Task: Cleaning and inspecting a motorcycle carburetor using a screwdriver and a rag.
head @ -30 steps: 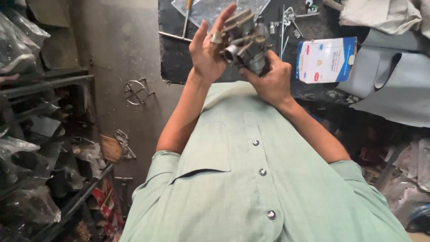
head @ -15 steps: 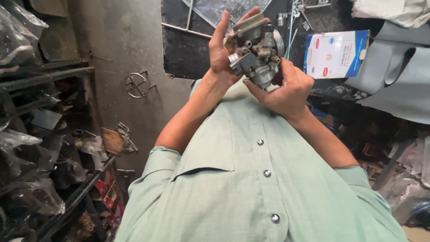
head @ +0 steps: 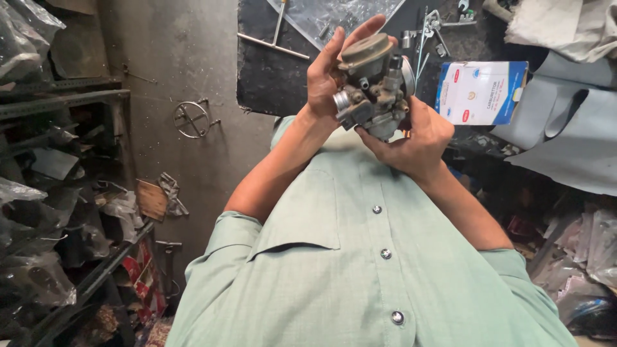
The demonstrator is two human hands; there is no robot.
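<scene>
Carburetor (head: 373,87) held upright between left hand (head: 328,77) and right hand (head: 411,138).

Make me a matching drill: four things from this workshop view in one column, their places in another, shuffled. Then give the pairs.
Things:
1. carburetor
2. blue and white box
3. metal shelving
4. round wire ring

Places:
A. on the grey wall
B. on the dark benchtop, right of the hands
C. held in both hands
D. along the left edge of the view

Pairs: 1-C, 2-B, 3-D, 4-A
</scene>
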